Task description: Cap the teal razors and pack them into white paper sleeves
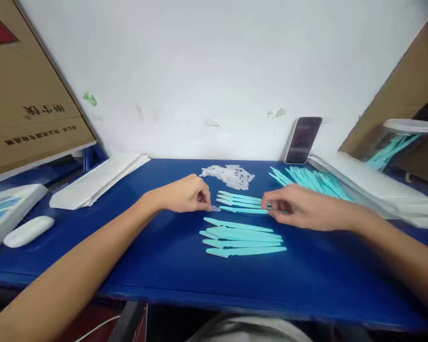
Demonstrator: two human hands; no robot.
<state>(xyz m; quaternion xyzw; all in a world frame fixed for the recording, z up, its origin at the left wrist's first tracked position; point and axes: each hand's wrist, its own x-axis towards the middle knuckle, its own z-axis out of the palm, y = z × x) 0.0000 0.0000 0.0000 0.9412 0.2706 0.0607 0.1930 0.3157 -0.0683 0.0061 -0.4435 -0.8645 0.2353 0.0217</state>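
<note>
My left hand (189,194) pinches a small translucent blade cap (216,208) at its fingertips. My right hand (296,205) grips the handle end of a turquoise eyebrow razor (240,210), its blade end pointing left, close to the cap; whether the two touch I cannot tell. Just behind it lie a few similar razors (235,194), partly hidden by my right fingers. Nearer the front edge, several razors (246,232) lie side by side with blade ends to the left. Behind my hands is a loose pile of translucent caps (230,175).
A heap of turquoise razors (317,181) lies behind my right hand. A phone (303,140) leans on the wall. White sheets (100,183) and a white oval object (28,231) are at left. At right stands a clear jar (395,147) holding razors. Cardboard (32,95) rises at left.
</note>
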